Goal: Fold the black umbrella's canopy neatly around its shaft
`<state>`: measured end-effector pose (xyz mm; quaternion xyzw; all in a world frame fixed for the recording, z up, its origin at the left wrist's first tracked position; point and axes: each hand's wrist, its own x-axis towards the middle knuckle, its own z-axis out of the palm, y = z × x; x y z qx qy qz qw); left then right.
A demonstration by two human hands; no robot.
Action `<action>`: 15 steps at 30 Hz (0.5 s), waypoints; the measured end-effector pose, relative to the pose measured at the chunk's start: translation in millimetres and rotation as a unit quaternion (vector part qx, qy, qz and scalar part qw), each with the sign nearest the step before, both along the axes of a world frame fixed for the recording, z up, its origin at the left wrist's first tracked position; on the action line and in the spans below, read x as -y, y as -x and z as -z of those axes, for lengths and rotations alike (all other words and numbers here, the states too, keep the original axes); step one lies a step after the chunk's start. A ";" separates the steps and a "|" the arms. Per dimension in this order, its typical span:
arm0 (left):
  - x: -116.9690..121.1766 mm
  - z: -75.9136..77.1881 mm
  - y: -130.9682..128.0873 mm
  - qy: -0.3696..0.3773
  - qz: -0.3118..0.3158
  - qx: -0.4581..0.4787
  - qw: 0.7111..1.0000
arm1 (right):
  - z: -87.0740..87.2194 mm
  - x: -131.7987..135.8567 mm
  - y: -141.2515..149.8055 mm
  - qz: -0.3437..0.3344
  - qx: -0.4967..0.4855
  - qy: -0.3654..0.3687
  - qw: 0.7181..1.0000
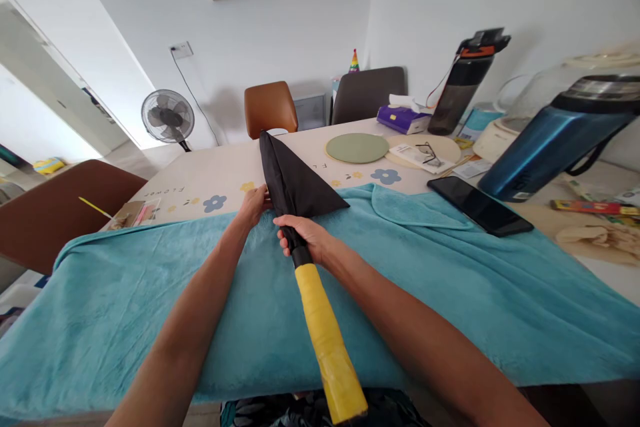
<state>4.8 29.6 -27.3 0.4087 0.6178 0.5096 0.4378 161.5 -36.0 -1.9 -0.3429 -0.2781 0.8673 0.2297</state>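
A black umbrella (295,180), folded but loose, lies slantwise in front of me. One flap of its canopy spreads out to the right in a pointed triangle. Its long handle (325,333), wrapped in yellow, points down towards my lap. My right hand (303,237) is wrapped round the gathered cloth just above the handle. At the canopy's left edge, my left hand (256,205) holds the fabric, with some fingertips hidden behind it. Beneath both hands a teal blanket (240,320) covers the near part of the table.
To the right are a black phone (483,205), a blue thermos (555,140), a dark bottle (463,83) and a purple tissue box (403,118). A green round placemat (357,147) and glasses (429,153) lie further back. Chairs (270,109) and a fan (168,117) stand beyond the table.
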 end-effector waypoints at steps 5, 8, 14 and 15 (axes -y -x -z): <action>9.5 -10.0 -10.5 0.097 0.067 0.345 0.931 | 1.2 11.9 16.5 -0.022 0.024 -0.012 0.999; 14.1 -13.3 -4.2 0.115 0.057 0.410 0.903 | 0.2 15.0 28.9 -0.033 0.045 -0.028 0.998; 9.8 -7.5 19.6 0.115 0.006 0.407 0.906 | 2.6 5.5 49.1 -0.075 0.034 -0.013 0.996; 8.2 -6.4 22.1 0.117 -0.005 0.393 0.912 | 5.0 3.1 51.2 -0.076 0.028 -0.004 0.997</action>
